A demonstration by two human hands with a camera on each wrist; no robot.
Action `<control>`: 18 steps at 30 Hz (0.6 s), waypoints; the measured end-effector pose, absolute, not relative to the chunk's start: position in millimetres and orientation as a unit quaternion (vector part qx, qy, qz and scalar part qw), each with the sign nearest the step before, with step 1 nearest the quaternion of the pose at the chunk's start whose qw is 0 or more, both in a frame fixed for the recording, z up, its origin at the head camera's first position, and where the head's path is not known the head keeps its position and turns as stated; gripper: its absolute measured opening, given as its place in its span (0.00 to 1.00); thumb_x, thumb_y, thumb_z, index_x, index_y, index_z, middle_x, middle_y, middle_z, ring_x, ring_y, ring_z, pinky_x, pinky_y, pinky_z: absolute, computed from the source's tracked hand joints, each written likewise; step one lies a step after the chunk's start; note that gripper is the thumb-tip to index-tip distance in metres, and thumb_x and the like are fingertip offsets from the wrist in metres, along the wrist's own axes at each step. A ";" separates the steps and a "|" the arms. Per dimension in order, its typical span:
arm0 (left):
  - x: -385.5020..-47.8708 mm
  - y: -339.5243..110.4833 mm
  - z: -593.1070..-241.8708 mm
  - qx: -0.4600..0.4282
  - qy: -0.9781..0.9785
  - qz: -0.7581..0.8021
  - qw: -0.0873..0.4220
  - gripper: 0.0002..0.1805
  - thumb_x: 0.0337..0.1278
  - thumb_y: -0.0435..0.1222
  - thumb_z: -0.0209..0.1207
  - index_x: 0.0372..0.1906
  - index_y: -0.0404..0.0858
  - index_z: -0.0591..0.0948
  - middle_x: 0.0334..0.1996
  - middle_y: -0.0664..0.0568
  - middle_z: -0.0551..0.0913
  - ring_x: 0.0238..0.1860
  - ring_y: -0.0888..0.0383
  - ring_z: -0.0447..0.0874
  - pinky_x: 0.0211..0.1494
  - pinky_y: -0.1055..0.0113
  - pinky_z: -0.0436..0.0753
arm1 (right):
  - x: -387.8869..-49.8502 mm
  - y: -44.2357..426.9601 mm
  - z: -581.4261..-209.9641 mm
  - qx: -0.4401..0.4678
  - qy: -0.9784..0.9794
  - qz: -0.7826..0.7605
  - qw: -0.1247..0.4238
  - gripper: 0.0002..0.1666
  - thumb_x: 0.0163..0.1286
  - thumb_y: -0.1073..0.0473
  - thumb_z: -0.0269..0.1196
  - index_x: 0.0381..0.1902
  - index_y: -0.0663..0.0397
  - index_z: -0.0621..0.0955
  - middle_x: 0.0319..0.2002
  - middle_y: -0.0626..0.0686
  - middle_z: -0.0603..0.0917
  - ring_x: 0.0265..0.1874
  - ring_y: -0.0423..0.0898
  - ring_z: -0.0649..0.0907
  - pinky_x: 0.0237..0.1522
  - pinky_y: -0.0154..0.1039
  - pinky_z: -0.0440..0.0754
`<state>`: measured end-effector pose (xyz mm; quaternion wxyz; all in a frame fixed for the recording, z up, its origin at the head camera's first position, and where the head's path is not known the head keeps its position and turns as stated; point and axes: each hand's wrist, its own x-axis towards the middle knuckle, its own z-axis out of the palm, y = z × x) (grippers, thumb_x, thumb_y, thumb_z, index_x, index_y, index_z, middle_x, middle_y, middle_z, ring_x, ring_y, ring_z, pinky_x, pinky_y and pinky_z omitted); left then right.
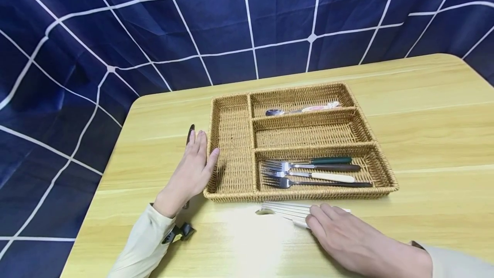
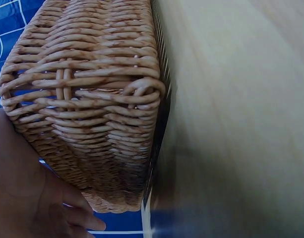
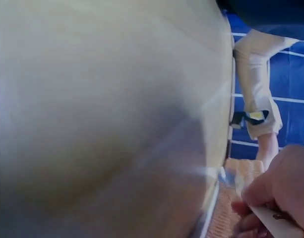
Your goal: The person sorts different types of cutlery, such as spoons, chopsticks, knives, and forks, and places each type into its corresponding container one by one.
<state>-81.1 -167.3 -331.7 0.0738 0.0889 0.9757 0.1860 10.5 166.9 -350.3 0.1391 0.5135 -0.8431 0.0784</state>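
Observation:
A woven cutlery tray lies on the table. My left hand rests against its left side with fingers extended; the left wrist view shows this hand beside the wicker wall. In front of the tray, my right hand pinches a white-handled utensil; its metal end is too blurred to identify. White sticks and a spoon bowl lie by the right fingers. Several forks fill the front compartment. A spoon with a pink and white handle is in the back compartment.
A dark-ended utensil lies left of the tray, partly hidden under the left hand. The wooden table extends right of the tray. A blue cloth with white lines hangs behind the table and along its left side.

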 end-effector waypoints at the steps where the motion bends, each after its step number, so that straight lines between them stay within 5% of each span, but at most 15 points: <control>1: -81.2 -167.3 -331.9 0.089 0.975 0.187 0.074 0.43 0.73 0.58 0.26 0.73 0.25 0.42 0.75 0.34 0.40 0.75 0.41 0.28 0.76 0.51 0.38 | 9.8 167.1 -348.2 0.520 -0.839 0.076 0.143 0.12 0.69 0.66 0.38 0.31 0.55 0.69 0.29 0.44 0.60 0.26 0.39 0.58 0.22 0.29 0.60; 5: -81.0 -167.0 -331.8 0.087 0.975 0.190 0.073 0.43 0.73 0.58 0.26 0.74 0.26 0.42 0.75 0.34 0.40 0.75 0.41 0.28 0.76 0.51 0.39 | 6.0 167.8 -338.9 0.543 -0.822 0.071 0.154 0.24 0.79 0.58 0.27 0.29 0.53 0.68 0.27 0.43 0.61 0.23 0.38 0.59 0.20 0.29 0.63; 9: -80.8 -166.8 -331.3 0.087 0.975 0.190 0.074 0.42 0.74 0.57 0.27 0.74 0.25 0.42 0.75 0.34 0.40 0.75 0.41 0.28 0.76 0.51 0.39 | 0.8 170.1 -325.1 0.548 -0.815 0.093 0.164 0.23 0.80 0.54 0.32 0.28 0.50 0.69 0.24 0.41 0.63 0.19 0.35 0.62 0.17 0.27 0.65; 18: -81.0 -166.6 -331.6 0.087 0.974 0.195 0.074 0.42 0.74 0.57 0.28 0.74 0.26 0.42 0.75 0.34 0.40 0.75 0.41 0.28 0.76 0.50 0.39 | -31.4 181.9 -273.2 0.507 -0.826 0.169 0.183 0.23 0.80 0.44 0.36 0.24 0.42 0.64 0.16 0.31 0.51 0.17 0.26 0.47 0.16 0.19 0.42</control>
